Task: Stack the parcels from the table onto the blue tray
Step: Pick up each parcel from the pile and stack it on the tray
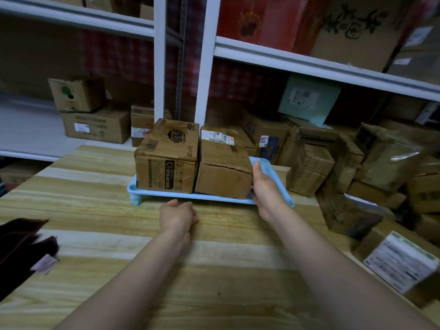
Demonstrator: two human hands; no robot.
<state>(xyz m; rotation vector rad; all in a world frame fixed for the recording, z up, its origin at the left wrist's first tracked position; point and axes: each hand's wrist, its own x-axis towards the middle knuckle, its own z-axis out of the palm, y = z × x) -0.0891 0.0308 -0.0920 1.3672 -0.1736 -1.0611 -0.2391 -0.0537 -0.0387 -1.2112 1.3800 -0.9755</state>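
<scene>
The right hand [264,186], right of centre in the frame, lies flat against the right side face of the right parcel [223,167], fingers straight and together, one fingertip reaching up near the box's top edge; its lower fingers are hidden at the box's bottom corner, and it hangs over the bare right end of the blue tray [269,169]. The left hand [177,215], just below the tray's front rim at centre frame, rests on the wooden table [95,210] with its fingers loosely curled under, holding nothing and touching neither tray nor parcel. Both parcels stand upright on the tray, side by side and touching: the right one is plain brown cardboard, taped, with a white shipping label on its top towards the back; the left parcel [166,158] is slightly taller, brown with black print, a barcode and a round logo on top. The tray is pale blue, shallow, on short legs, and sits at the table's far edge, at centre frame. A dark cloth [21,239] lies at the lower left of the frame. Behind and to the right, white shelves [309,60] hold many more cardboard boxes, and a box with a white label [402,263] sits at the lower right
</scene>
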